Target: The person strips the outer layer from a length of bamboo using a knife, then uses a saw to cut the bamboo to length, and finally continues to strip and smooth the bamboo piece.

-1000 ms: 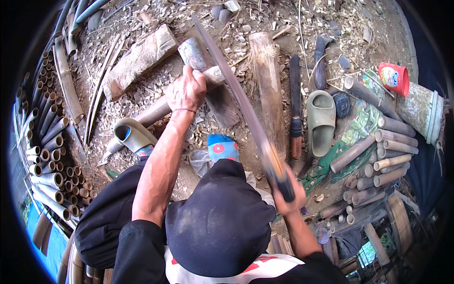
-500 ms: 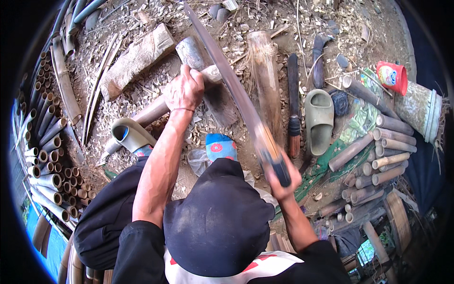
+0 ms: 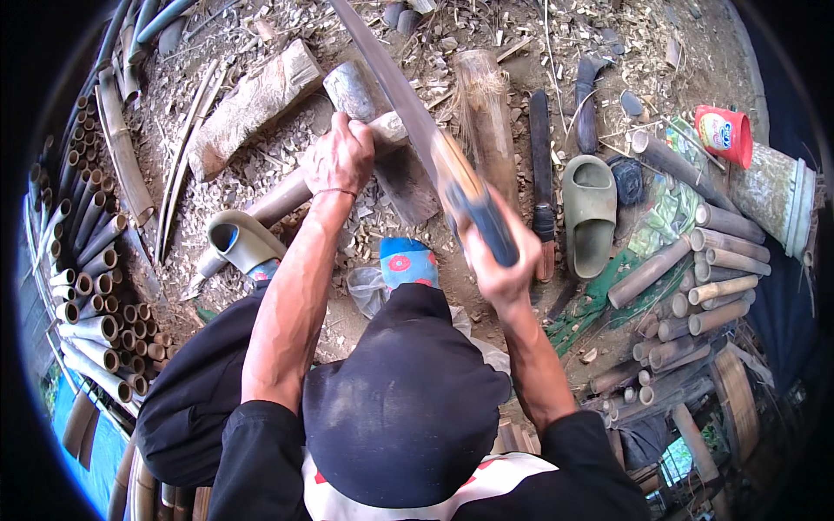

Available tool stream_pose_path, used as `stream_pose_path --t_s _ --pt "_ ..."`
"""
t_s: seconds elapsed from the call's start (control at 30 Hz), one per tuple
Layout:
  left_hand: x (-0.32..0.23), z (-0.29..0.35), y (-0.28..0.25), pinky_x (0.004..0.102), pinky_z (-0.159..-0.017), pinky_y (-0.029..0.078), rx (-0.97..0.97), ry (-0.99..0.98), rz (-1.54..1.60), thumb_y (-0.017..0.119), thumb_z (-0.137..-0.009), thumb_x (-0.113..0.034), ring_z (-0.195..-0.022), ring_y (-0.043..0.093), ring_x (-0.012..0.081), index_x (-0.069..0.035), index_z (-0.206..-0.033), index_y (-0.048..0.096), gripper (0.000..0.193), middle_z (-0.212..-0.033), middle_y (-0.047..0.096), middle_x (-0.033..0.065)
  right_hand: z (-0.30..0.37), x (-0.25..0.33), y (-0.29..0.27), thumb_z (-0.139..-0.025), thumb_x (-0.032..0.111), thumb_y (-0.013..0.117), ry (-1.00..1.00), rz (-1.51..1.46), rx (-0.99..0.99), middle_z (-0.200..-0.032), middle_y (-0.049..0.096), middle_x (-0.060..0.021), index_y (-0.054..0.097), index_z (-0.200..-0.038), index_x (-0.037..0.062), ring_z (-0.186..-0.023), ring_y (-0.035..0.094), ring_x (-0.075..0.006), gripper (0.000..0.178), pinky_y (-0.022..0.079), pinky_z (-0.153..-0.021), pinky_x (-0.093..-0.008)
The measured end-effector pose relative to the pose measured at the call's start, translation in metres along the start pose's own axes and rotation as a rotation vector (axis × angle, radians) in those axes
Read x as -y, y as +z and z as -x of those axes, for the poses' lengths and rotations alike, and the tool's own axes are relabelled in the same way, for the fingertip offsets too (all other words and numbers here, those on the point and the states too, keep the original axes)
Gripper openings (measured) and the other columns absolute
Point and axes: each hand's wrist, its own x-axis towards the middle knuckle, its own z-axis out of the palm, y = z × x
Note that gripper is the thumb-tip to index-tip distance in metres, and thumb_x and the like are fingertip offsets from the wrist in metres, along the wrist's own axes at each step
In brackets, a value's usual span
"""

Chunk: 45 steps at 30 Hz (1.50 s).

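Observation:
My left hand (image 3: 340,158) is wrapped around a bamboo pole (image 3: 280,200), which lies slantwise with its right end across a wooden log (image 3: 349,91). In my right hand (image 3: 502,265) is a hand saw (image 3: 395,94), gripped by its wood-and-black handle. The long blade crosses the bamboo close to its right end, just right of my left hand, and is somewhat blurred. A clog (image 3: 243,241) on my left foot rests by the lower part of the pole. My other foot, in a patterned blue sock (image 3: 407,262), is below the log.
Cut bamboo tubes (image 3: 104,330) are stacked at left, and more pieces (image 3: 725,260) lie at right. Beyond the saw stands a wooden post (image 3: 486,122). Right of it lie a dark sheathed knife (image 3: 540,174), a loose clog (image 3: 591,217) and a red packet (image 3: 723,136). Wood chips cover the ground.
My right hand has pushed the saw forward, away from me and slightly left, so its handle is nearer the bamboo. My left hand has stayed on the pole.

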Motion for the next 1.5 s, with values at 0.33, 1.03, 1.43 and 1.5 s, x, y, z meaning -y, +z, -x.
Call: stream_pose_path --t_s 0.33,1.03,1.43,1.5 --pt "0.025 0.0 0.007 0.0522 -0.076 0.049 0.017 0.025 -0.033 0.037 -0.092 -0.033 -0.079 0.065 0.044 -0.005 -0.095 0.056 0.033 -0.083 0.066 0.0255 0.143 0.004 -0.078 -0.064 0.002 0.053 0.029 0.328 0.093 -0.101 0.07 -0.0235 0.058 -0.122 -0.0082 -0.08 0.072 -0.0231 0.06 0.055 -0.072 -0.0304" --pt "0.036 -0.008 0.009 0.0522 -0.079 0.049 0.021 0.065 -0.033 0.037 -0.091 -0.034 -0.08 0.066 0.0452 -0.004 -0.097 0.058 0.037 -0.082 0.066 0.0285 0.052 -0.002 -0.017 -0.075 0.005 0.065 -0.074 0.311 0.05 -0.091 0.07 -0.0182 0.056 -0.125 -0.0059 -0.075 0.069 -0.0211 0.052 0.053 -0.068 -0.0294" --pt "0.024 -0.01 0.004 0.0522 -0.078 0.05 0.045 0.082 -0.037 0.038 -0.09 -0.033 -0.079 0.066 0.0441 -0.005 -0.097 0.058 0.035 -0.082 0.067 0.0281 0.002 0.007 0.016 -0.076 0.002 0.063 0.028 -0.026 0.008 -0.079 0.065 -0.0139 0.057 -0.126 -0.0032 -0.062 0.064 -0.0187 0.05 0.052 -0.062 -0.0321" --pt "0.024 -0.006 0.002 0.0525 -0.08 0.05 0.063 -0.004 -0.011 0.038 -0.09 -0.032 -0.08 0.066 0.0454 -0.005 -0.097 0.058 0.034 -0.084 0.067 0.0286 0.064 -0.004 -0.022 -0.075 0.003 0.061 -0.053 0.309 0.04 -0.088 0.069 -0.0163 0.057 -0.125 -0.004 -0.071 0.069 -0.0181 0.051 0.054 -0.066 -0.0299"
